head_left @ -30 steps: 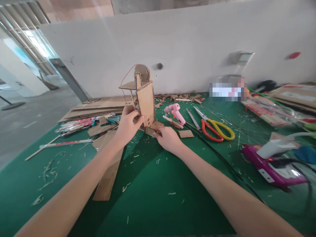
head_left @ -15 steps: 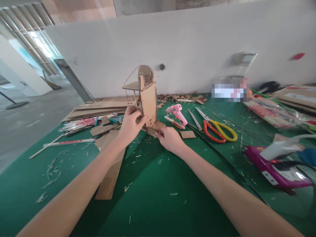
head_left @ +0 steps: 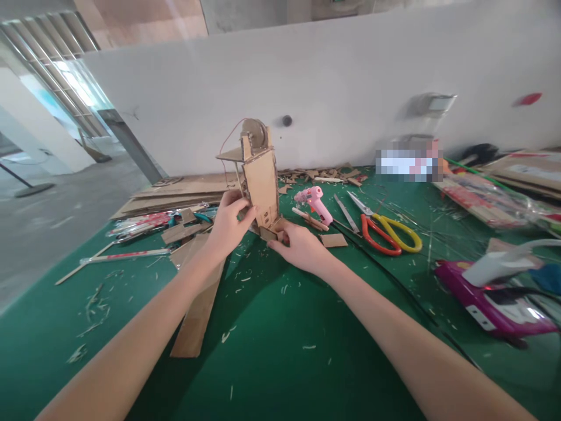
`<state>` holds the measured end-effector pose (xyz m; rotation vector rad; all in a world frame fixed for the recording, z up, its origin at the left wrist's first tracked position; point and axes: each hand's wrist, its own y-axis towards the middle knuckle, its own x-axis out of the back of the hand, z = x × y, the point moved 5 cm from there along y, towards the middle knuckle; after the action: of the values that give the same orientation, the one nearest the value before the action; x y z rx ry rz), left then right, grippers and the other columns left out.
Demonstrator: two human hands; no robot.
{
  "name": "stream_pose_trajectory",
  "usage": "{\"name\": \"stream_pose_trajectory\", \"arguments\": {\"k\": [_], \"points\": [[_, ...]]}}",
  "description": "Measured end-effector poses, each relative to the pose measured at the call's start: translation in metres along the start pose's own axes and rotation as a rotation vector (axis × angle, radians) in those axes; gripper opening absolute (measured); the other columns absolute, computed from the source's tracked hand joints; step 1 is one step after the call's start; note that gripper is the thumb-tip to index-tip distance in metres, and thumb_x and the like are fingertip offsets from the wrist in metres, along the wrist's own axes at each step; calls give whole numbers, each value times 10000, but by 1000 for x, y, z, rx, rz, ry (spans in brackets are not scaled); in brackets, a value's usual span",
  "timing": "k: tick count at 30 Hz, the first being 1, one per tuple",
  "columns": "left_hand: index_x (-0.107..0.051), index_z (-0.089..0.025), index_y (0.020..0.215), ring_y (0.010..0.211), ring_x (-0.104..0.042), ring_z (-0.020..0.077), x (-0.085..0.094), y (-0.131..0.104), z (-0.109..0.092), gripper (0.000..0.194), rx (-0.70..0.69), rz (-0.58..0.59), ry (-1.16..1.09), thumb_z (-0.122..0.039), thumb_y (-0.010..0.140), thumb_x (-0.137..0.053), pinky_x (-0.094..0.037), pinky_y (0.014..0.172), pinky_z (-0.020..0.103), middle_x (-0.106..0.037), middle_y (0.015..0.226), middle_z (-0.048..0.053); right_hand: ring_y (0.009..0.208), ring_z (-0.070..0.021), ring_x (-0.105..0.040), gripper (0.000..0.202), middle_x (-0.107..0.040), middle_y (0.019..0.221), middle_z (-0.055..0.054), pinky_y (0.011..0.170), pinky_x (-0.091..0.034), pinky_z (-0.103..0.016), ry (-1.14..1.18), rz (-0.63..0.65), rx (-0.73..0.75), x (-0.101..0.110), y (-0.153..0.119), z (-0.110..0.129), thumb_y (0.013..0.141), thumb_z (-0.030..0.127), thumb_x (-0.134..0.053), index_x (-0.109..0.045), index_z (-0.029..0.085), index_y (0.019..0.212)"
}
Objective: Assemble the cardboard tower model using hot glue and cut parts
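Observation:
A tall cardboard model (head_left: 261, 181) stands on the green table, tilted a little to the left. It has a round cardboard wheel (head_left: 255, 134) on top, a side platform (head_left: 231, 155) and a thin red wire looping over that platform. My left hand (head_left: 234, 219) grips the model's lower left side, thumb on the front face. At the lower front, my right hand (head_left: 298, 242) is closed on the small cardboard base piece (head_left: 268, 234), thumb in front. Part of the base is hidden behind my fingers.
Right of the model lie a pink glue gun (head_left: 316, 202), a blade (head_left: 346, 211) and scissors (head_left: 385, 230) with red and yellow handles. A purple power strip (head_left: 491, 301) sits at the right. Cardboard sheets (head_left: 179, 190) are stacked at the back left; a long strip (head_left: 197, 321) lies in front.
The cardboard model has tipped slightly to the left, its wheel turning into fuller view. My left hand has shifted slightly left and down; my right thumb has slid left along the base.

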<state>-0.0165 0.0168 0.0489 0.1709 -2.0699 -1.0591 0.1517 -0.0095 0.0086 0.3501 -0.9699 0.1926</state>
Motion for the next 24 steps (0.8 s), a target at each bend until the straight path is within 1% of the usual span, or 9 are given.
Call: {"name": "stream_pose_trajectory", "arguments": {"k": [2,5,8,9,10,12,16,21,24], "points": [[-633,-163,783,1073,-529,224,1,0,4,172,14,8,-12,-283,880,-557,-438,961,366,-546,1063,111,729,-195,-602,322,-662,827,-60,583,-370,-275,1,-123,-33,22,-2,-5,898,486,-466,-623,207,936],[-636,-165,775,1115,-517,231,3,1,12,205,63,20,-43,-308,888,-541,-417,990,375,-547,1114,116,745,-231,-585,347,-639,785,-75,632,-387,-319,-152,-379,-261,55,-7,-30,882,523,-449,-572,204,821],[-625,-167,764,1132,-508,233,3,3,20,239,119,40,-98,-328,898,-510,-395,1013,383,-560,1120,112,958,-291,-550,450,-612,989,-149,754,-413,-376,-175,-675,-376,75,-10,-55,838,572,-489,-524,162,1020],[-620,-166,758,1133,-506,232,2,3,23,252,140,47,-115,-333,902,-498,-393,1012,380,-562,1122,111,1043,-314,-515,529,-584,1080,-185,807,-406,-399,-180,-717,-380,75,-9,-62,814,589,-516,-500,138,1090],[-616,-165,753,1131,-504,231,1,4,25,262,163,54,-129,-338,903,-489,-398,1004,373,-564,1124,109,1106,-335,-480,606,-553,1154,-216,850,-391,-423,-189,-719,-378,73,-6,-69,793,600,-538,-475,116,1152],[-609,-164,755,1116,-506,229,0,5,28,263,208,66,-149,-341,900,-480,-423,964,356,-570,1116,105,1154,-360,-450,654,-528,1230,-230,879,-373,-449,-216,-596,-352,61,4,-79,781,585,-558,-454,109,1217],[-569,-170,729,1023,-531,224,-1,6,29,256,264,86,-149,-341,896,-477,-476,837,322,-596,987,84,1105,-341,-501,284,-620,1132,-154,856,-373,-447,-237,-354,-331,39,17,-90,878,398,-457,-555,185,1039],[-603,-159,860,980,-560,206,1,4,30,202,287,72,-177,-332,884,-501,-494,781,294,-600,992,78,852,-275,-604,227,-646,929,-149,704,-422,-370,14,-465,-309,46,14,-91,895,317,-420,-476,158,1046],[-621,-167,982,968,-583,197,2,3,32,221,286,62,-218,-333,868,-531,-489,796,303,-611,1045,77,704,-216,-619,230,-614,864,-88,588,-440,-313,363,-571,-310,59,9,-90,850,356,-489,-440,186,996]]}}
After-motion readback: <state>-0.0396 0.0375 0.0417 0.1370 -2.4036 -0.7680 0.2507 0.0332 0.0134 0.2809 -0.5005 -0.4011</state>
